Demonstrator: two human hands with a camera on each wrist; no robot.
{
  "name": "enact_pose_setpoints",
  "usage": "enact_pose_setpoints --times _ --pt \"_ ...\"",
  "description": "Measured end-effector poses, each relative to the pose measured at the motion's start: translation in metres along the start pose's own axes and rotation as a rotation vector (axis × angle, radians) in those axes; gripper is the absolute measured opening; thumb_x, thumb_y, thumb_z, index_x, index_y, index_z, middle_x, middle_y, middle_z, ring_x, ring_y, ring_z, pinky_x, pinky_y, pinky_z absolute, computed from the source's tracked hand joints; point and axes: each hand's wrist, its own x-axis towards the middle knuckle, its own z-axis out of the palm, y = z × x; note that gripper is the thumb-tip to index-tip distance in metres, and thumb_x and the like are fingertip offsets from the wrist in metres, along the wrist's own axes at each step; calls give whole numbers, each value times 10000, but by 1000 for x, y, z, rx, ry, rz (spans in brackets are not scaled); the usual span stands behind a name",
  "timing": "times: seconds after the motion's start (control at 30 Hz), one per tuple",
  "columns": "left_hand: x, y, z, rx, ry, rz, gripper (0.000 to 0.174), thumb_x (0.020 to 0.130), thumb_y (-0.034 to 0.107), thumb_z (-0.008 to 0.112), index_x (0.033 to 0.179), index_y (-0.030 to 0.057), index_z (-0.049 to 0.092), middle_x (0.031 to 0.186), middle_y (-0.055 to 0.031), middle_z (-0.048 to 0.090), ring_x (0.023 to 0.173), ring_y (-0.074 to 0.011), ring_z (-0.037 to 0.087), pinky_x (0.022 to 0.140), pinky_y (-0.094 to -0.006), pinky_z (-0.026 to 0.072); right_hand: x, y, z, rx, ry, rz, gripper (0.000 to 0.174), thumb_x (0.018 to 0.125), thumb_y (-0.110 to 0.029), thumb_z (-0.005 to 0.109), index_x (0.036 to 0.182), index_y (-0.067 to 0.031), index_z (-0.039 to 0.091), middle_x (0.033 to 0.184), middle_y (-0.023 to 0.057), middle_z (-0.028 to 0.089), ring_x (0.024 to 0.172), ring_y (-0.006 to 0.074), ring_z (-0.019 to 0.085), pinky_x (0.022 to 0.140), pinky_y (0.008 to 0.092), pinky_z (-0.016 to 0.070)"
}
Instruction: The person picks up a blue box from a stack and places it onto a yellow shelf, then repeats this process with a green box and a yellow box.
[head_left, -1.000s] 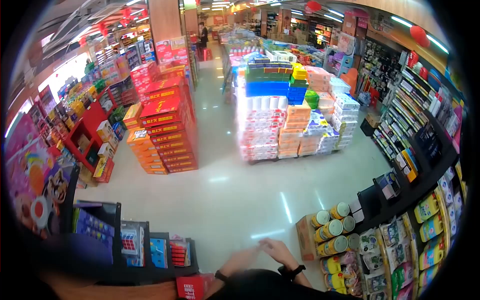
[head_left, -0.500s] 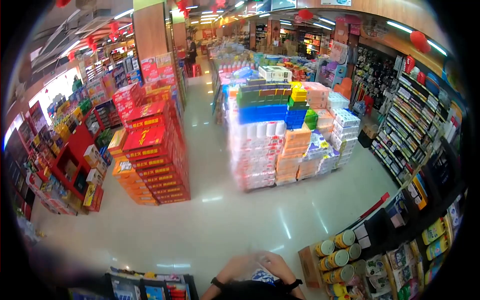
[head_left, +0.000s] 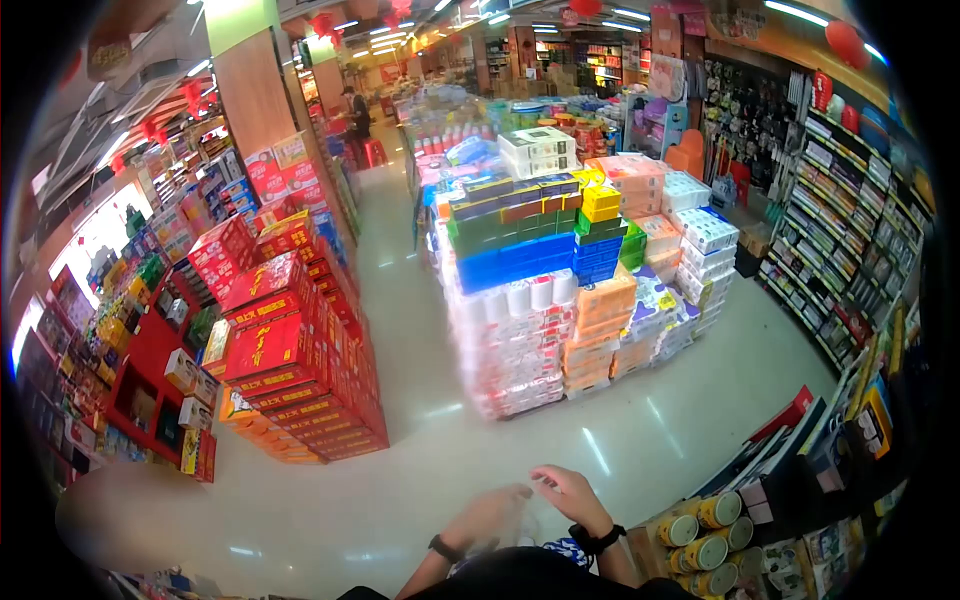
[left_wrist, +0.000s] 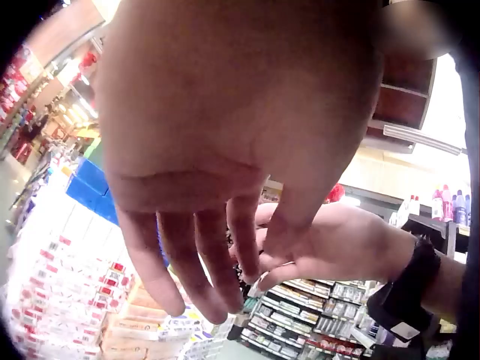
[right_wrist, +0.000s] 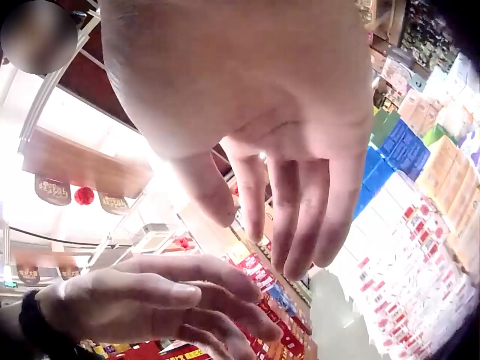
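In front of the body, my left hand [head_left: 485, 515] and right hand [head_left: 572, 494] are held low over the floor, close together. Nothing is held in either. In the left wrist view, the left hand [left_wrist: 232, 127] has its fingers hanging loosely, and its thumb overlaps the right hand [left_wrist: 337, 244]. Seen from the right wrist, the right hand [right_wrist: 247, 90] droops with relaxed fingers, while the left hand [right_wrist: 150, 300] lies below it with fingers lightly bent. Each wrist wears a black band. Ahead stands a big stack of wrapped tissue packs [head_left: 510, 345].
Red cartons [head_left: 290, 365] are piled to the left, with an aisle [head_left: 400, 300] between them and the tissue stack. Yellow-labelled cans [head_left: 700, 553] sit at the lower right beside dark shelving. A tall goods rack [head_left: 840, 240] lines the right wall.
The red cartons and tissue stack appear larger and nearer. The lower-left shelf has nearly dropped out of view. My hands, together half a second ago, are slightly apart at the fingertips.
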Motion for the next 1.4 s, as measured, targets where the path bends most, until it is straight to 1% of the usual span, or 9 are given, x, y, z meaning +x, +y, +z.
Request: enact_pose_setpoints --times 0.17,0.4,0.6,0.7,0.8,0.9,1.07,1.3,1.4 --pt "69 15 -47 1 28 -37 345 1089 255 560 1363 90 689 1316 -159 742 1190 -354 717 1055 -438 538 74 -6 -30 3 8 -19 317 1009 -160 684 1309 -61 708 1195 125 770 1024 261 756 887 372 604" --pt "172 -17 -110 -73 -37 -46 312 1061 209 606 1336 100 704 1245 -153 760 1135 -327 741 1017 -434 558 165 3 -51 53 77 3 309 998 -85 685 1304 -57 712 1151 118 742 956 233 742 872 345 597" --pt "277 -54 -195 -29 73 158 308 1047 197 639 1330 95 708 1277 -154 743 1088 -303 747 976 -416 575 287 -3 -62 -41 185 -24 304 987 -78 698 1289 -44 709 1206 133 732 939 250 750 842 347 601" --pt "327 -59 -241 -85 89 135 339 1042 174 651 1370 94 686 1275 -158 739 1070 -277 749 960 -402 582 351 -8 -66 -86 240 -57 304 976 -53 698 1278 -34 707 1261 147 721 942 261 751 837 350 602" --pt "363 -38 -286 -219 170 150 391 1031 67 662 1422 54 641 1296 -107 728 1140 -261 733 975 -376 570 410 -31 -75 -79 329 -166 307 978 1 703 1285 -17 704 1256 131 723 935 199 720 843 316 582" --pt "395 -30 -324 -208 224 150 443 1031 30 649 1470 43 594 1374 -111 689 1161 -240 719 977 -374 571 454 -47 -90 -62 379 -203 306 962 -4 678 1264 -32 716 1314 158 711 941 237 737 860 345 594" --pt "434 -10 -378 -194 363 248 392 1035 6 609 1425 44 610 1549 -119 590 1244 -220 680 1030 -361 527 524 -51 -121 53 413 -274 313 946 31 669 1252 -9 716 1441 157 648 952 195 711 872 311 574" --pt "483 24 -391 -334 706 146 495 1017 -27 587 1505 -5 509 1706 -131 428 1293 -229 653 1046 -373 534 613 -61 -172 273 357 -386 427 936 66 663 1357 1 638 1595 155 504 1047 185 721 894 297 570" --pt "507 24 -384 -355 803 114 528 1011 -62 566 1530 -10 484 1739 -142 382 1337 -222 630 1058 -364 544 637 -60 -198 375 267 -318 506 954 57 666 1447 -8 574 1706 170 403 1047 166 730 878 277 567"
